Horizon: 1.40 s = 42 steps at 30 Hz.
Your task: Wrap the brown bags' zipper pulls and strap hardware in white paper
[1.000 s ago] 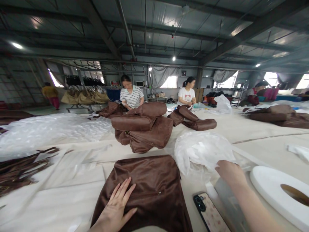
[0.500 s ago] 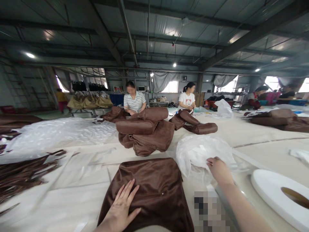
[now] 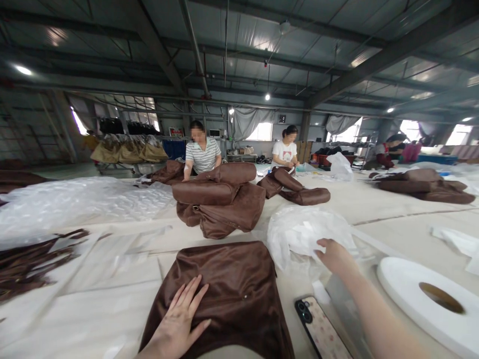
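Observation:
A dark brown leather bag [image 3: 224,294] lies flat on the table in front of me. My left hand [image 3: 183,309] rests on its left part, fingers spread and palm down. To the right of it sits a clear plastic bag [image 3: 299,227] with white pieces inside. My right hand [image 3: 339,259] hovers at the near edge of this plastic bag, thumb and forefinger apart, with nothing visible between them. Its other fingers are partly hidden. A phone [image 3: 318,326] in a patterned case lies beside the leather bag, below my right hand.
A big white roll of tape [image 3: 404,279] lies at the right. Stuffed brown bags [image 3: 220,204] are heaped ahead. Brown straps [image 3: 37,264] and bubble-like plastic wrap [image 3: 86,199] cover the left. Two people [image 3: 204,152] work across the table; hanging tan bags [image 3: 129,152] stand behind.
My right thumb and forefinger have parted from a closer pinch beside the plastic bag. My left hand stays on the leather bag. The view has shifted slightly, bringing more of the phone into sight.

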### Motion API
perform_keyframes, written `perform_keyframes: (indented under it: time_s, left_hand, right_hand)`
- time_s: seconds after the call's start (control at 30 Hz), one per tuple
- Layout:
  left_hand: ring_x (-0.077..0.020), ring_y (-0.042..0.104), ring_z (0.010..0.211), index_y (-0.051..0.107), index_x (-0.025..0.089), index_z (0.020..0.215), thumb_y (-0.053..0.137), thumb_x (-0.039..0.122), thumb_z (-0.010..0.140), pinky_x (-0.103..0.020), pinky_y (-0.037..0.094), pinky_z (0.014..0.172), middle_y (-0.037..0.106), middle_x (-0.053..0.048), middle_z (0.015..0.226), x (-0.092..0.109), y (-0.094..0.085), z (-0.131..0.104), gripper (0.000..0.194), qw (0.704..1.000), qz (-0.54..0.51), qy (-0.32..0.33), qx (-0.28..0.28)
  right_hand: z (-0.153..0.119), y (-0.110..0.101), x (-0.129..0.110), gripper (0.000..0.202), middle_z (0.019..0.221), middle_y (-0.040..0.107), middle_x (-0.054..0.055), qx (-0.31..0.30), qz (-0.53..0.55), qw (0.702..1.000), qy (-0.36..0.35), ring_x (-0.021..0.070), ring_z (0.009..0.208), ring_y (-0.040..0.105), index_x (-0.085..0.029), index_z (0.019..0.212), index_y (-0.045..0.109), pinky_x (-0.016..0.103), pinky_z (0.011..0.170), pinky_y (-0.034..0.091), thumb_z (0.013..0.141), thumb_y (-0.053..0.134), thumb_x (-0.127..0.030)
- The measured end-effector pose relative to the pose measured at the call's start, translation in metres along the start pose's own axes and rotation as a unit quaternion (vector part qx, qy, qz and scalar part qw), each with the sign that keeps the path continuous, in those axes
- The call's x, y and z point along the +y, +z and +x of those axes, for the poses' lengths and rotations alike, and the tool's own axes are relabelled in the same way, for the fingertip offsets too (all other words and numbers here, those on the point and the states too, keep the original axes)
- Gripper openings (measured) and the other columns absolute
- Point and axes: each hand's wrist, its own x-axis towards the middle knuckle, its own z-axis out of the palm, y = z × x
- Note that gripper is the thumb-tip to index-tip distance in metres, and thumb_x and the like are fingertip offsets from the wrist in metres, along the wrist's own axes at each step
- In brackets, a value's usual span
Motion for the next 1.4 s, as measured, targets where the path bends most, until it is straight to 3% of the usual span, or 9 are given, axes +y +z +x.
perform_keyframes:
  time_s: [0.13, 0.3, 0.53, 0.7, 0.87, 1.07, 1.17, 1.27, 1.4]
  left_hand:
    - [-0.0278, 0.034, 0.134, 0.025, 0.029, 0.145, 0.05, 0.05, 0.085, -0.045, 0.039, 0.105, 0.025, -0.006, 0.153, 0.0, -0.003, 0.0, 0.069, 1.0, -0.009, -0.005, 0.0]
    - [-0.0272, 0.033, 0.134, 0.025, 0.029, 0.145, 0.049, 0.05, 0.086, -0.044, 0.037, 0.106, 0.026, -0.005, 0.153, 0.001, -0.005, 0.0, 0.067, 1.0, -0.021, -0.007, -0.002]
    - [-0.0267, 0.033, 0.134, 0.024, 0.028, 0.146, 0.048, 0.051, 0.087, -0.045, 0.035, 0.107, 0.026, -0.006, 0.153, 0.001, -0.003, 0.0, 0.067, 1.0, -0.026, -0.006, -0.005]
    - [-0.0269, 0.036, 0.133, 0.027, 0.029, 0.145, 0.048, 0.052, 0.086, -0.044, 0.038, 0.105, 0.028, -0.006, 0.152, 0.0, -0.002, -0.001, 0.067, 1.0, -0.003, 0.001, 0.009]
    - [-0.0261, 0.039, 0.131, 0.025, 0.031, 0.145, 0.049, 0.053, 0.085, -0.042, 0.039, 0.104, 0.03, -0.004, 0.151, 0.001, -0.003, -0.002, 0.068, 1.0, 0.006, 0.0, 0.029]
    - [-0.0264, 0.039, 0.131, 0.021, 0.031, 0.146, 0.05, 0.052, 0.085, -0.042, 0.041, 0.103, 0.029, -0.005, 0.151, 0.001, 0.0, -0.005, 0.071, 0.999, 0.013, -0.001, 0.032]
    - [-0.0268, 0.038, 0.133, 0.022, 0.031, 0.146, 0.05, 0.05, 0.086, -0.044, 0.04, 0.104, 0.028, -0.006, 0.152, -0.002, 0.005, -0.006, 0.069, 1.0, 0.001, -0.002, 0.015]
    - [-0.0303, 0.036, 0.134, 0.03, 0.029, 0.144, 0.052, 0.047, 0.084, -0.05, 0.038, 0.105, 0.03, -0.009, 0.15, 0.003, -0.002, -0.002, 0.066, 0.997, -0.056, -0.032, -0.035]
    - [-0.0302, 0.037, 0.133, 0.039, 0.027, 0.14, 0.046, 0.055, 0.086, -0.052, 0.038, 0.104, 0.039, -0.01, 0.145, 0.038, -0.053, 0.007, 0.061, 0.932, -0.305, -0.128, -0.149]
  right_hand:
    - [0.002, -0.026, 0.028, 0.032, 0.104, 0.063, 0.024, 0.052, -0.104, 0.993, 0.03, 0.0347, 0.103, 0.057, -0.007, 0.094, 0.07, 0.042, 0.083, 0.037, 0.08, 0.041, -0.008]
    - [-0.006, -0.038, 0.055, 0.032, 0.086, 0.069, 0.02, 0.033, -0.216, 0.974, 0.058, 0.0307, 0.087, 0.065, -0.01, 0.082, 0.071, 0.04, 0.078, 0.037, 0.078, 0.04, -0.004]
    - [-0.022, -0.06, 0.071, 0.026, 0.079, 0.07, 0.011, 0.003, -0.112, 0.991, 0.068, 0.0286, 0.076, 0.066, -0.023, 0.084, 0.07, 0.035, 0.064, 0.042, 0.079, 0.045, -0.022]
    - [-0.023, -0.047, 0.076, 0.051, 0.105, 0.065, 0.014, 0.011, -0.084, 0.996, 0.028, 0.024, 0.09, 0.065, -0.018, 0.114, 0.064, 0.029, 0.072, 0.043, 0.067, 0.05, -0.007]
    - [-0.03, -0.038, 0.07, 0.025, 0.077, 0.067, 0.01, -0.037, -0.03, 0.997, 0.068, 0.0238, 0.074, 0.065, -0.02, 0.078, 0.07, 0.03, 0.061, 0.041, 0.081, 0.045, -0.021]
    - [-0.034, -0.047, 0.069, 0.023, 0.105, 0.062, 0.013, 0.129, -0.038, 0.991, 0.013, 0.027, 0.103, 0.058, -0.021, 0.082, 0.071, 0.036, 0.086, 0.042, 0.083, 0.048, -0.024]
    - [-0.038, -0.062, 0.057, 0.018, 0.113, 0.058, 0.015, 0.238, -0.055, 0.969, -0.027, 0.0311, 0.123, 0.043, -0.019, 0.081, 0.069, 0.042, 0.1, 0.034, 0.082, 0.051, -0.023]
    - [-0.06, -0.086, 0.022, 0.019, 0.119, 0.056, 0.014, 0.283, 0.022, 0.958, -0.041, 0.0283, 0.107, 0.055, -0.02, 0.085, 0.064, 0.04, 0.094, 0.041, 0.086, 0.047, -0.028]
    - [-0.122, -0.106, -0.06, 0.014, 0.112, 0.064, 0.008, 0.243, 0.172, 0.944, -0.142, 0.0212, 0.089, 0.064, -0.023, 0.093, 0.053, 0.033, 0.078, 0.049, 0.091, 0.041, -0.031]
